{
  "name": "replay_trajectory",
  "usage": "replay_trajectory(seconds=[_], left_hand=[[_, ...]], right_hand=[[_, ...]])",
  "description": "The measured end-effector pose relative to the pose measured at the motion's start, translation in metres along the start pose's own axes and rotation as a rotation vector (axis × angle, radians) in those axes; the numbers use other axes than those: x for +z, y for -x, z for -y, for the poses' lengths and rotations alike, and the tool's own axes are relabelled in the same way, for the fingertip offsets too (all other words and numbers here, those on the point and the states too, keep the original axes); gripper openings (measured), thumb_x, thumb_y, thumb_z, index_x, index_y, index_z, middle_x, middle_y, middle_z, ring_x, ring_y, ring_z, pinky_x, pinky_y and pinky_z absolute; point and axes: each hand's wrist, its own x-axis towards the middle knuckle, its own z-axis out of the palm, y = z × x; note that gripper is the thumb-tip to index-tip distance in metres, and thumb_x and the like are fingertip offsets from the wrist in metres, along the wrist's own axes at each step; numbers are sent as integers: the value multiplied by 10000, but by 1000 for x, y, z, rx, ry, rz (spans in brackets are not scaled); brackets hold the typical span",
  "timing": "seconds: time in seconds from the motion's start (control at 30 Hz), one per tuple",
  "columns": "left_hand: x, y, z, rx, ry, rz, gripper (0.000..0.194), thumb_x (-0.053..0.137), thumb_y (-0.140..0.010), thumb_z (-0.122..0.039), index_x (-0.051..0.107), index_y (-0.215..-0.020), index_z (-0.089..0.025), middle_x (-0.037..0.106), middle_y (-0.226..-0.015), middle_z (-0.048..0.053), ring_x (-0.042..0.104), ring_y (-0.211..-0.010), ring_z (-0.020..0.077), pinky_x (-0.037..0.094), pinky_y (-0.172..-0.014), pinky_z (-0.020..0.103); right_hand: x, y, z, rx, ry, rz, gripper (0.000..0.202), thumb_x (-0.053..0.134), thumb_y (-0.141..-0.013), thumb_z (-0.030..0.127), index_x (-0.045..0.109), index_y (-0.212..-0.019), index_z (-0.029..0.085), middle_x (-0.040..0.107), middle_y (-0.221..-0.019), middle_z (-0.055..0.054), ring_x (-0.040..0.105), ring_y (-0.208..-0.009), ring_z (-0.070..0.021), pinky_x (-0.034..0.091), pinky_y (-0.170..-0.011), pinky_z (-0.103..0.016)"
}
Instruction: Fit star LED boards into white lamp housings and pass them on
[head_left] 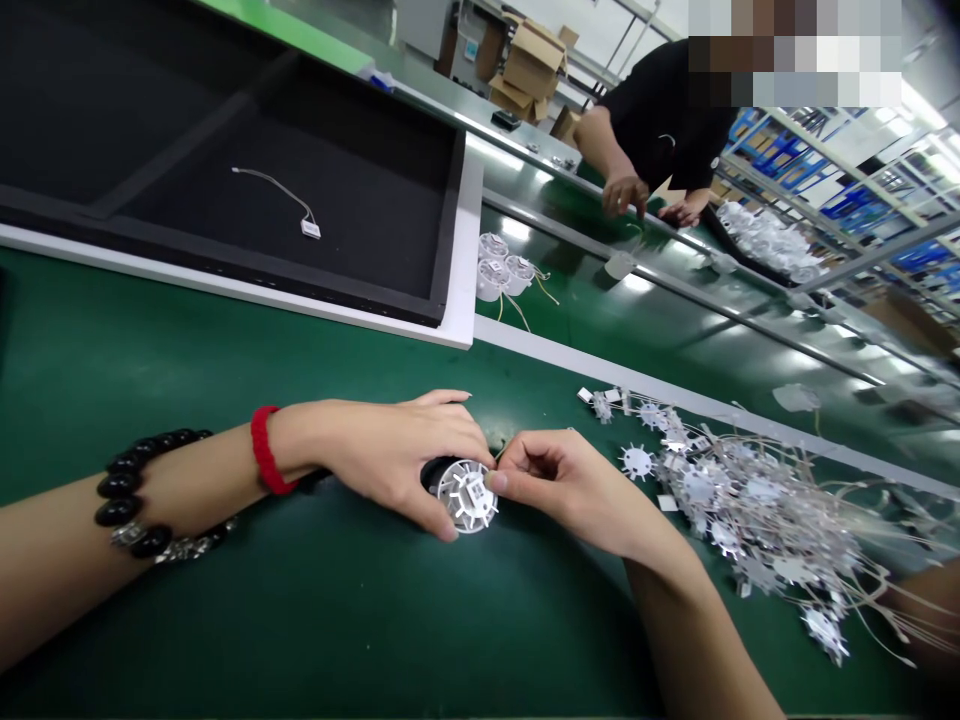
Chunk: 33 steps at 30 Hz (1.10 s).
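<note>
A round white part [469, 497] with a star-shaped metal plate and a small white square on it sits at the middle of the green table. My left hand [409, 455] is wrapped round its left and far side, thumb at the near edge. From the right, my right hand [559, 480] pinches at the part's right edge, thumb and forefinger together; a bit of thin wire shows near the fingertips. What exactly those fingers pinch is too small to tell.
A tangled pile of star-shaped plates with wires [765, 500] lies at the right. A black tray with a white rim [461, 300] stands at the back left, holding one wired piece [310, 229]. Round clear parts [495, 270] sit beyond, near a conveyor. Across it, a person [660, 120] works.
</note>
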Motion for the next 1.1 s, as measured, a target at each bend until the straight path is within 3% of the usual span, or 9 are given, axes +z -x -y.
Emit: replay_trajectory(seconds=[0.33, 0.57, 0.77, 1.1], left_hand=[[-1, 0, -1, -14, 0, 14, 365, 804, -820, -308, 627, -1122, -205, 671, -1158, 21, 547, -1250, 237, -45, -1263, 470], [2, 1, 0, -1, -9, -9, 382, 839, -780, -420, 661, -1039, -202, 664, -1096, 28, 544, -1230, 250, -20, -1263, 481], [3, 2, 1, 5, -7, -18, 340, 822, -796, -364, 665, -1045, -195, 663, -1068, 12, 548, -1208, 230, -12, -1264, 437], [2, 0, 3, 7, 20, -15, 375, 821, -789, -370, 661, -1093, -221, 662, -1111, 19, 543, -1221, 250, -9, -1267, 472]], right_hand=[[7, 7, 9, 9, 109, -70, 273, 675, -899, 378, 615, -723, 179, 572, -677, 39, 438, -622, -99, 311, -561, -245], [10, 6, 10, 16, 106, -56, 243, 694, -890, 362, 629, -734, 186, 595, -680, 41, 456, -620, -101, 326, -556, -239], [3, 5, 9, -53, 230, -41, 195, 613, -952, 323, 678, -814, 201, 639, -724, 36, 488, -645, -107, 349, -589, -245], [1, 2, 4, -124, 386, -99, 187, 548, -980, 266, 645, -833, 203, 665, -785, 6, 518, -685, -136, 370, -665, -279]])
